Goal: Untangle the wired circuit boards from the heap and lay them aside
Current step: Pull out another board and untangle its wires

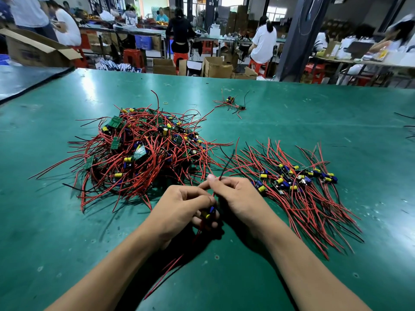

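Observation:
A tangled heap (143,151) of small green circuit boards with red and black wires lies on the green table at centre left. To its right, a row of sorted boards (296,178) lies with wires fanned out. My left hand (179,209) grips one small circuit board (208,214) with a yellow and blue capacitor; its red wires trail down toward me. My right hand (233,196) pinches that board's red and black wires (224,169) just above the left hand. Both hands hover between the heap and the sorted row.
A few loose wired boards (231,103) lie farther back on the green table (314,113). A yellow rubber band (165,103) lies behind the heap. Beyond the far edge are cardboard boxes, red stools and seated people at other benches.

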`<state>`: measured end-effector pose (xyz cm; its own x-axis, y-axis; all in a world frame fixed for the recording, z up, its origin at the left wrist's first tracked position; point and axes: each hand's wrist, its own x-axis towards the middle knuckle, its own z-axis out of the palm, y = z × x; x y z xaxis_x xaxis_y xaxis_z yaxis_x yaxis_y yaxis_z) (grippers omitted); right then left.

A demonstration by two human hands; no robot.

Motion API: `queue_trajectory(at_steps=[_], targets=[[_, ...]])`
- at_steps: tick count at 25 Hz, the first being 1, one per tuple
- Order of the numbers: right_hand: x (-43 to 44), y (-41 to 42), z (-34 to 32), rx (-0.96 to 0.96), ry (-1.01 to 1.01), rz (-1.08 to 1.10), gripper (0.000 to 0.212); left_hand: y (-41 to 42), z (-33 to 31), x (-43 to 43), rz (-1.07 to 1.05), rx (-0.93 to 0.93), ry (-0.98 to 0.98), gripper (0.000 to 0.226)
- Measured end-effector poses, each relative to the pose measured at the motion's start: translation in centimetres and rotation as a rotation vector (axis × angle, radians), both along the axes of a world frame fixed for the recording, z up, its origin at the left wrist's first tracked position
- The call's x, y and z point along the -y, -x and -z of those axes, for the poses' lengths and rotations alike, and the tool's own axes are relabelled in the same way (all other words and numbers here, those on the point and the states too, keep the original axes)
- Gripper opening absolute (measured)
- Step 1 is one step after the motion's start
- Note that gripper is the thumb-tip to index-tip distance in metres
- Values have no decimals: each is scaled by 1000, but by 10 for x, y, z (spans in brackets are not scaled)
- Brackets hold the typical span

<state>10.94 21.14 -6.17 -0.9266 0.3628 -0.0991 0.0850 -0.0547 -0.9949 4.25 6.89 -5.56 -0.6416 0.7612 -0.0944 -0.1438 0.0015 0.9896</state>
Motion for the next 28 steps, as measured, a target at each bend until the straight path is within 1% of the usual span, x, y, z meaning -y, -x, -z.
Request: queue_trajectory(at_steps=[2,4,6,9,10,11,13,17,19,21,22,24,28], targets=[[-10,2,-2,1,-25,121,36,-2,0,-2,29,-7,14,20],[-15,4,-4,-7,43,179,40,-2,-1,-3,50,-22,25,21],[-14,5,-7,-4,173,195,46,-2,-1,-3,56,-11,24,19],[-15,6,-12,-10,480,165,59,-2,-3,-1,64,-14,25,14],[-18,5,-13,-15,555,141,59,-2,-3,-1,63,-20,29,13],[-20,4,-14,-13,586,114,58,-2,-3,-1,60,-28,39,13],[-22,2,-15,10,543,77,54,-2,-3,0,52,-44,61,15],[-19,2,-11,47,341,80,53,-4,-2,0,46,-10,48,12],[-11,2,-7,39,227,5,45,-4,-2,-1,9,17,23,13],[-2,1,-2,19,168,-95,37,-3,0,-1,-28,35,6,15],[1,0,-1,12,151,-108,34,-3,0,-1,-29,43,8,16],[0,0,0,12,130,-54,32,-2,-1,-1,-2,48,16,16],[-12,4,3,4,50,72,36,-1,-3,0,50,71,18,18]])
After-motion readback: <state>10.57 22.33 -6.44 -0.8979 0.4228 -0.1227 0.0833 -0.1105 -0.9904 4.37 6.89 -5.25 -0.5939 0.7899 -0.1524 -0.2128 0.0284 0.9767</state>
